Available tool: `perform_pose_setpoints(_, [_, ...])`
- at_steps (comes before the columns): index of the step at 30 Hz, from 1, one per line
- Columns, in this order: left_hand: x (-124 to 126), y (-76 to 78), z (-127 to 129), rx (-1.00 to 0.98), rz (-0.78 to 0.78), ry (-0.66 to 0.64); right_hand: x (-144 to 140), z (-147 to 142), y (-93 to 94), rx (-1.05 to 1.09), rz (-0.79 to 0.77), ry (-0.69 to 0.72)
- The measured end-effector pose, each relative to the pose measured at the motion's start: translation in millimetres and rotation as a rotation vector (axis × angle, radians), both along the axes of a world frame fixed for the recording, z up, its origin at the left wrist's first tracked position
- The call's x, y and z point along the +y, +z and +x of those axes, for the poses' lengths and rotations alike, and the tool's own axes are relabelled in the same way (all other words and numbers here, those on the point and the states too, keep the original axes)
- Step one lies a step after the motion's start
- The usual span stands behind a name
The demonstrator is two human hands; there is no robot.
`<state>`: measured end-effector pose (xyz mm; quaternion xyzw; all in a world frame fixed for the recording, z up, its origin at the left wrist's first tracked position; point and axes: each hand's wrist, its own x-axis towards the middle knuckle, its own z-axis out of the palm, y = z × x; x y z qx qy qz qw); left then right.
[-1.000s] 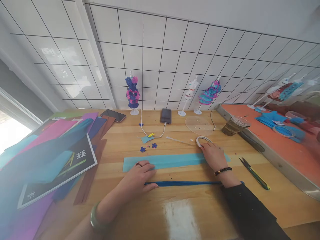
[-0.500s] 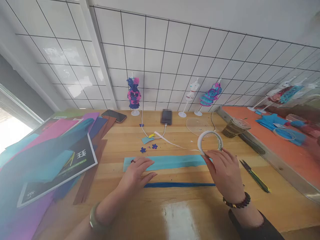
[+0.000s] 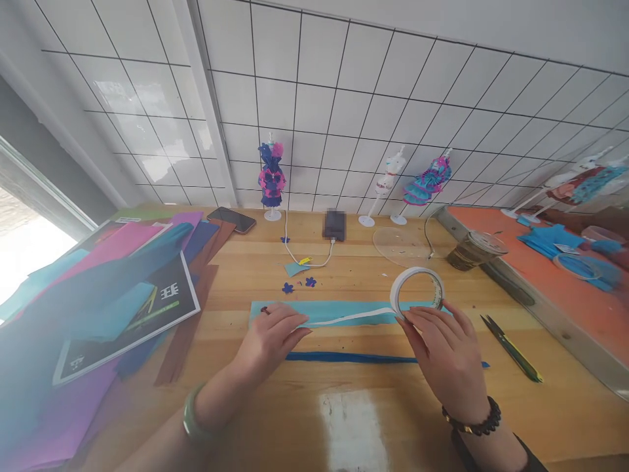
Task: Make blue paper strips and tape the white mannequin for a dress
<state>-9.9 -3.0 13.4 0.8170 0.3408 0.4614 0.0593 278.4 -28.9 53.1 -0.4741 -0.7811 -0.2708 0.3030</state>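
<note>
My right hand [image 3: 445, 351] held the tape roll [image 3: 417, 292] upright over the light blue paper strip [image 3: 339, 310], my left hand [image 3: 270, 337] flat on the strip's left end pinning the pulled tape end, dark blue strip [image 3: 354, 358] just below on the bench [image 3: 354, 419].

Pretty bright shot overall — daylight pours in from the window [image 3: 29, 242] on the left, which is totally blown out. The glossy wall tiles [image 3: 122, 92] catch soft reflections, and there's a white glare patch on the wooden table [image 3: 351, 429] near the bottom. Wide-angle lens bends the grid lines hard at the edges — the paper stack [image 3: 73, 314] lower left looks smeared.
</note>
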Motion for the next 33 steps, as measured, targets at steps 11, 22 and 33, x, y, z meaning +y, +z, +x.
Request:
perform_pose_setpoints(11, [-2.6, -3.6, -0.6, 0.097, 0.163, -0.023, -3.3, -3.3, -2.8, 0.013, 0.009, 0.072])
perform_pose_setpoints(22, [-6.4, 0.4, -4.7, 0.201, 0.213, 0.019, -2.7, -0.2, -4.9, 0.017, 0.033, 0.041])
perform_pose_setpoints(33, [-6.9, 1.4, -1.0, 0.008, 0.143, -0.007, -4.9, -2.1, -5.6, 0.042, 0.070, 0.054])
